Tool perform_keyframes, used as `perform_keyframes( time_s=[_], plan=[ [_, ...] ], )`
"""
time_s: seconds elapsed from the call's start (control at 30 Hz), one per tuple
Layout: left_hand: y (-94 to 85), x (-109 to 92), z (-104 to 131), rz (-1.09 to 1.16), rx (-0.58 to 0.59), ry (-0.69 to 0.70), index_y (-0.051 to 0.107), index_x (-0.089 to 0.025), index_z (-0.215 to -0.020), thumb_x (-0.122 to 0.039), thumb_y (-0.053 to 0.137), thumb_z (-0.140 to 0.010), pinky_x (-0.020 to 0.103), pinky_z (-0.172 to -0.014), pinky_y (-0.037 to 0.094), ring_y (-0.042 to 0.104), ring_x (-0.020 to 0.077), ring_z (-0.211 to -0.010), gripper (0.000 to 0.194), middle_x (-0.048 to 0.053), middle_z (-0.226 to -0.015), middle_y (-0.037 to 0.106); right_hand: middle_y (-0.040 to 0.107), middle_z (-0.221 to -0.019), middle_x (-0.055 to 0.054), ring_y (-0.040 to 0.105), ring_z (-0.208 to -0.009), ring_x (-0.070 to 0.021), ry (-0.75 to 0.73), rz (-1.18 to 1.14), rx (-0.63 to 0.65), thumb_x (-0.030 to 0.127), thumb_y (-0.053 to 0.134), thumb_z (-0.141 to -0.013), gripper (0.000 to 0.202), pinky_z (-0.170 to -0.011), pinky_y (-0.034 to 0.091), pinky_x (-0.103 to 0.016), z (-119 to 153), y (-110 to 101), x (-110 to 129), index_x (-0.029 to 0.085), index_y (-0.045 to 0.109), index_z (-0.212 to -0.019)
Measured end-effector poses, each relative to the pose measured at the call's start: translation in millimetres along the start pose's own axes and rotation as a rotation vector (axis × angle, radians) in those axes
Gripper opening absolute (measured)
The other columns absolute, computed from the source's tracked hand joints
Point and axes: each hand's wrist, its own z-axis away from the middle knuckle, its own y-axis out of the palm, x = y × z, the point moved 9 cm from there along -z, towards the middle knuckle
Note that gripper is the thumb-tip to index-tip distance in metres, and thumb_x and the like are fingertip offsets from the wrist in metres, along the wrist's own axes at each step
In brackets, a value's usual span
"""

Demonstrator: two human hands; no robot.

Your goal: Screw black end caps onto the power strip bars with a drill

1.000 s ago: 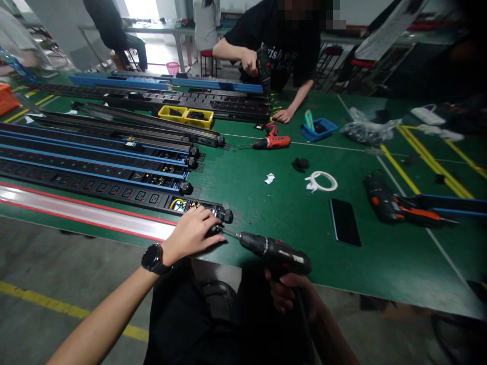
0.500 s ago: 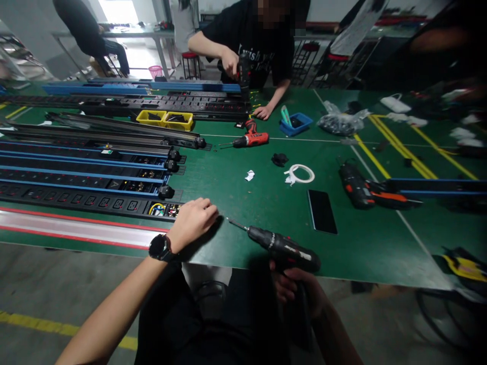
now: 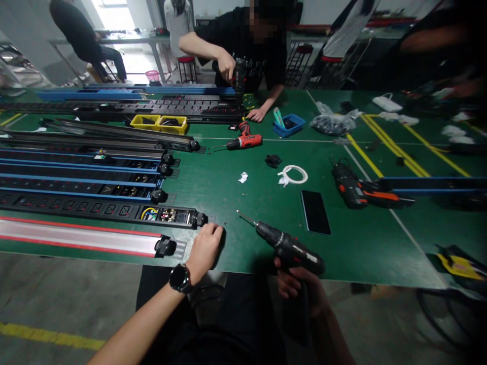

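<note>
My right hand (image 3: 300, 286) is wrapped round the grip of a black cordless drill (image 3: 291, 247). Its long bit points up and to the left over the green table (image 3: 236, 248). My left hand (image 3: 207, 246), with a watch on the wrist, rests on the table with fingers curled together; whatever they may hold is hidden. Just beyond its fingertips lies a tiny dark piece (image 3: 224, 223), too small to name. Left of that hand is a black power strip (image 3: 95, 208), its end open on wiring and its black cable gland (image 3: 200, 219) close to my knuckles. A red-edged strip (image 3: 79, 235) lies nearer me.
Several blue-edged strips (image 3: 76, 190) lie farther left. A red drill (image 3: 245, 142), a phone (image 3: 315, 212), a coiled white cable (image 3: 297, 175) and another black drill (image 3: 346, 185) are on the table. Across it, a co-worker's hand (image 3: 227, 66) holds a drill upright over a strip.
My left hand has moved right and towards me, uncovering the power strip's end and the red-edged strip's gland. The drill in my right hand has tilted and shifted slightly. The view has turned a little.
</note>
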Motion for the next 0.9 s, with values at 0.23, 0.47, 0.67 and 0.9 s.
perform_keyframes(
  time_s=[0.23,0.47,0.67,0.9],
  plan=[
    [-23.6,-2.9,8.2,0.176,-0.144,0.014,0.059,-0.023,-0.121,-0.016,0.046,-0.103,0.038,-0.089,0.056,0.06,0.0225,-0.103,0.023,0.009,-0.113,0.058,0.025,-0.053,0.01,0.018,-0.045,-0.01,-0.037,-0.006,-0.009,0.039,0.07,-0.079,0.03,-0.051,0.033,-0.031,-1.7,-5.5,5.9,0.026,0.065,-0.105],
    [-17.2,29.0,45.4,0.169,-0.116,-0.065,0.058,-0.02,-0.131,-0.011,0.046,-0.099,0.044,-0.095,0.056,0.06,0.0263,-0.113,0.035,0.013,-0.12,0.06,0.028,-0.052,0.009,0.022,-0.045,-0.0109,-0.026,-0.045,0.015,0.038,0.068,-0.083,0.027,-0.052,0.035,-0.031,-0.9,-6.2,3.4,0.025,0.065,-0.106],
    [-7.7,4.1,37.3,0.14,-0.138,-0.014,0.063,-0.021,-0.128,-0.007,0.05,-0.096,0.04,-0.097,0.054,0.057,0.0246,-0.114,0.037,0.011,-0.125,0.062,0.035,-0.055,0.009,0.029,-0.047,-0.0092,0.003,-0.121,0.098,0.036,0.071,-0.086,0.03,-0.053,0.038,-0.027,-0.5,5.6,0.2,0.022,0.064,-0.111],
    [-85.6,39.1,85.4,-0.086,-0.065,0.067,0.059,-0.028,-0.142,-0.029,0.06,-0.099,0.05,-0.101,0.049,0.054,0.0318,-0.124,0.043,0.012,-0.137,0.06,0.036,-0.055,0.009,0.032,-0.047,-0.0083,0.012,-0.183,0.074,0.031,0.072,-0.086,0.028,-0.052,0.038,-0.025,-0.5,4.1,-0.4,0.021,0.065,-0.111]
  ],
)
